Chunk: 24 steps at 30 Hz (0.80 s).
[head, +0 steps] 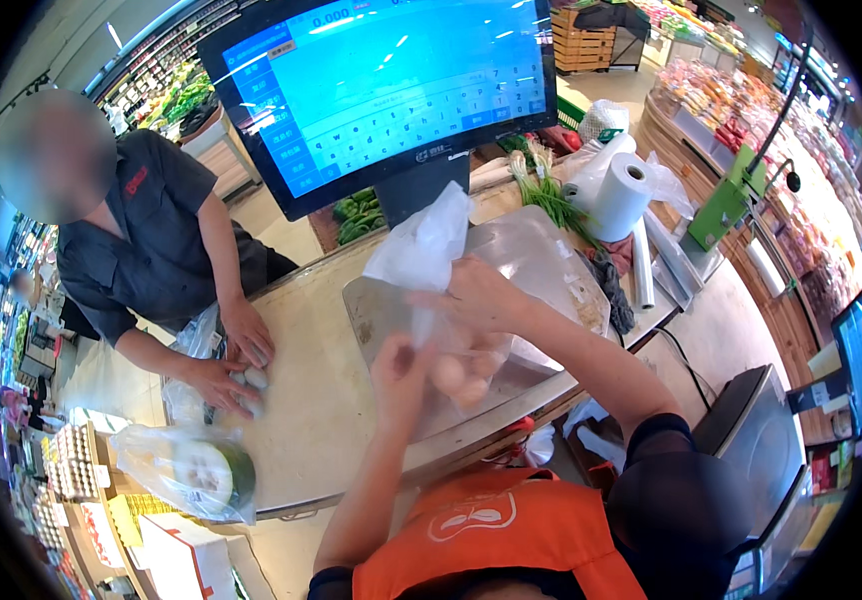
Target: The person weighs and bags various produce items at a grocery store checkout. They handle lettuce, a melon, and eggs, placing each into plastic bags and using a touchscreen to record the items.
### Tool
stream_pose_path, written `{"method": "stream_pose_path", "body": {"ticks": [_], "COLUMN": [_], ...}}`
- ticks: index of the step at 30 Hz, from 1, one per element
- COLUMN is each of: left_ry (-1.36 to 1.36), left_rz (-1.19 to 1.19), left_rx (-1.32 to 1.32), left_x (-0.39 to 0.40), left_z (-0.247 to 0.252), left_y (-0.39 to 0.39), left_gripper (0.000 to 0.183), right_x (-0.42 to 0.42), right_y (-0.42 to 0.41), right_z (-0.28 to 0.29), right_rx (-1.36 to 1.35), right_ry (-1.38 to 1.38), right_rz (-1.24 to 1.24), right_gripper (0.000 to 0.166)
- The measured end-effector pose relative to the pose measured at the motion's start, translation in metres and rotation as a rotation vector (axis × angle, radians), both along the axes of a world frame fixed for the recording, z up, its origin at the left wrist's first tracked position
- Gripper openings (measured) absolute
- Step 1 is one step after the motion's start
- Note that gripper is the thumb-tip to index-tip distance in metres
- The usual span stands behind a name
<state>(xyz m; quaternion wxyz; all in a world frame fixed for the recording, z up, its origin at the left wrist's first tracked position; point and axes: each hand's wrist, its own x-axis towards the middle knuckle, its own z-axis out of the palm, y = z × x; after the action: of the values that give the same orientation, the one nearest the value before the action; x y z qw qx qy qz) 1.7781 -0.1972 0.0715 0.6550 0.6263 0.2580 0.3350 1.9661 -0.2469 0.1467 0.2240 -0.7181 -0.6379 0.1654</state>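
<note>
Both of my hands grip the gathered neck of a clear plastic bag (464, 371) over the metal weighing plate (521, 247). Several round, pale brown items, which look like eggs, lie inside the bag. My left hand (401, 375) pinches the bag's neck from the left. My right hand (479, 296) closes on it higher up, and the loose top of the bag (427, 240) sticks up above. The scale's screen (408, 90) stands behind the plate.
Across the counter (311, 397), another person (153, 225) touches several pale eggs (254, 379). A bagged cut melon (205, 476) sits at the counter's left end. Plastic bag rolls (626, 195), green onions (551, 199) and a green bag-sealing device (727, 199) are at the right.
</note>
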Motion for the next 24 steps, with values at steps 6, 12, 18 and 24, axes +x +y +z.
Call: {"method": "stream_pose_path", "body": {"ticks": [6,12,18,24], "left_ry": [-0.032,0.07,0.016,-0.039], "left_rz": [0.076,0.065,0.052,0.166], "left_rx": [-0.037,-0.065,-0.039,-0.018], "left_x": [-0.008,-0.032,-0.041,-0.048], "left_z": [-0.002,0.0,-0.012,-0.01], "left_y": [-0.005,-0.011,-0.016,-0.018], "left_gripper": [0.017,0.02,0.03,0.018], "right_x": [0.007,0.076,0.066,0.034], "right_y": [-0.011,-0.053,0.025,0.082], "right_z": [0.01,0.077,0.131,0.163], "right_rx": [0.131,0.623,0.977,1.008], "right_ry": [-0.144,0.772,-0.612,-0.877], "right_rz": [0.116,-0.14,-0.222,-0.092], "right_gripper": [0.05,0.03,0.042,0.044]}}
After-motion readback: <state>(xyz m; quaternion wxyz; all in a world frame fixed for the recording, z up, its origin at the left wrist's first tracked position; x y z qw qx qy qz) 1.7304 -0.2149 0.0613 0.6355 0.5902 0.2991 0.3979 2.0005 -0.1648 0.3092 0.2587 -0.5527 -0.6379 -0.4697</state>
